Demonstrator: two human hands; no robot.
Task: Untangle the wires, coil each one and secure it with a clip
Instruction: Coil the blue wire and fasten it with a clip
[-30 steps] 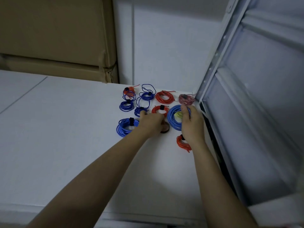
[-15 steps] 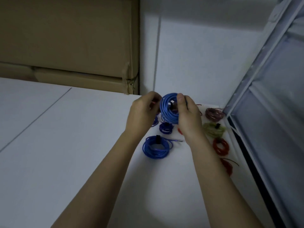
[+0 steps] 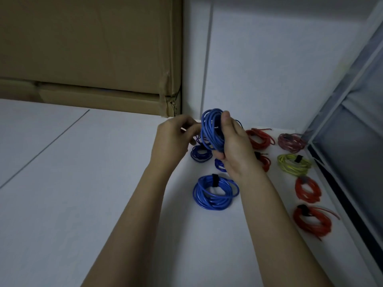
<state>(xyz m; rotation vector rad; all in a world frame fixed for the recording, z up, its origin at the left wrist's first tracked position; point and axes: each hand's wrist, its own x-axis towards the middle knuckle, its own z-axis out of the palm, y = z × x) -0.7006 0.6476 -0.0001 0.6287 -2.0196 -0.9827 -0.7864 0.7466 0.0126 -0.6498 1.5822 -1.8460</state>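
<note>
- The scene was dimly lit, and a cool bluish-grey cast was laid over the white table (image 3: pixel 62 183) and the wall (image 3: pixel 269 59).
- No direct light source was seen; soft shadows were thrown beneath the forearms onto the table.
- No glare was recorded.
- The fingers of the left hand (image 3: pixel 174 141) were slightly smeared by motion blur.
- Straight lines near the edges were bent by wide-angle distortion, and fine detail was softened by noise.

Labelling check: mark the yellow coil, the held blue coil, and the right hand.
yellow coil (image 3: pixel 292 165): head view, on its strands.
held blue coil (image 3: pixel 211 129): head view, left side loops.
right hand (image 3: pixel 236 148): head view, back of hand.
</note>
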